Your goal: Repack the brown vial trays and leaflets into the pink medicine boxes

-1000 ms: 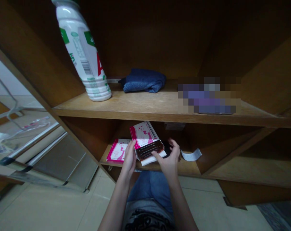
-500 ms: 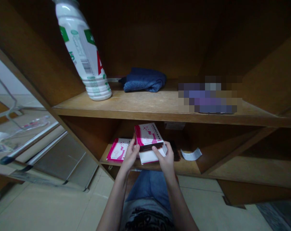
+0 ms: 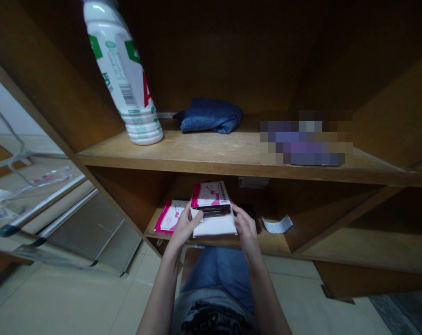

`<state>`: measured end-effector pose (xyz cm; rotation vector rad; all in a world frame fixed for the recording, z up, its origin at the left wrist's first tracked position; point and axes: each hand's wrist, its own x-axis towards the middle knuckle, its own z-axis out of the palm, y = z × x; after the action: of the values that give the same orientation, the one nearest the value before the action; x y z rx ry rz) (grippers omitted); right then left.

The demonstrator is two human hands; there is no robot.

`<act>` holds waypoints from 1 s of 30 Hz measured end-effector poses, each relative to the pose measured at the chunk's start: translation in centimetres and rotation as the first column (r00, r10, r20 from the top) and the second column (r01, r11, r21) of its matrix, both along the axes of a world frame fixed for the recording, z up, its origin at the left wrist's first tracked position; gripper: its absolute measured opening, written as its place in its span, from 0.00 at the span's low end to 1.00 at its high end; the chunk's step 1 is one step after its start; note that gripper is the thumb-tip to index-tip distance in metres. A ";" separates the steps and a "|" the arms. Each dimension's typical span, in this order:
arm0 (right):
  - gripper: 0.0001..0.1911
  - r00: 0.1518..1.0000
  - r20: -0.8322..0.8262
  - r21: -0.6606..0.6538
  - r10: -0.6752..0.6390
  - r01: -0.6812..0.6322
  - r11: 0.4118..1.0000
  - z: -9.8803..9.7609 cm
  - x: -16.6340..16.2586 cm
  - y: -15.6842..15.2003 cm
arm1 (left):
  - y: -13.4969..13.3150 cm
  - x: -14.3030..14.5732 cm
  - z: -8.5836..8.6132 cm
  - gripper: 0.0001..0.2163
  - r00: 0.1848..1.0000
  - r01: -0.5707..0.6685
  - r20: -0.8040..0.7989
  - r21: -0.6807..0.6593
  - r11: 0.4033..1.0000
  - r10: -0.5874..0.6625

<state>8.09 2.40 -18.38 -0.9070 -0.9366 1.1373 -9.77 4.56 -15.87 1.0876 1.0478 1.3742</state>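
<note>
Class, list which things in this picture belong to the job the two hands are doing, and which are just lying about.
In the work:
left hand
right hand
pink-and-white cardboard box
flat white packet beneath it

Lying about:
second pink-and-white box on the lower wooden shelf
white plastic bottle with green labels
folded blue cloth
curled white paper slip

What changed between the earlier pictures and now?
The pink-and-white box has turned from tilted to nearly level and dropped lower, held throughout between the left hand and right hand, with more white panel showing below it. Nothing was let go. The pink packet on the lower shelf, white bottle and blue towel stayed put.
</note>
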 end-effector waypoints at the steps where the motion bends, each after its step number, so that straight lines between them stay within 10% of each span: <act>1: 0.20 1.000 -0.010 -0.012 0.011 -0.011 1.000 -0.1 0.0 0.0 | -0.1 0.0 0.1 0.14 1.000 -0.016 0.008 -0.015 1.000 0.016; 12: 0.16 0.983 -0.091 -0.080 -0.159 0.152 0.985 0.5 -1.0 -0.1 | -0.8 0.8 0.9 0.32 0.991 0.130 -0.014 -0.051 0.990 -0.131; 21: 0.47 0.919 -0.089 0.082 0.383 -0.376 0.923 1.0 1.2 -1.7 | -1.0 0.5 1.1 0.31 0.999 0.032 0.036 -0.024 0.999 -0.031; 30: 0.32 0.988 -0.091 0.115 0.123 -0.113 0.987 0.6 -0.5 -1.0 | -1.1 0.9 1.4 0.30 0.995 0.084 0.046 0.025 0.996 -0.085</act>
<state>7.56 1.45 -17.77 -0.7087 -0.9725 1.2082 -8.89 3.51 -14.50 1.0987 0.9439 1.3404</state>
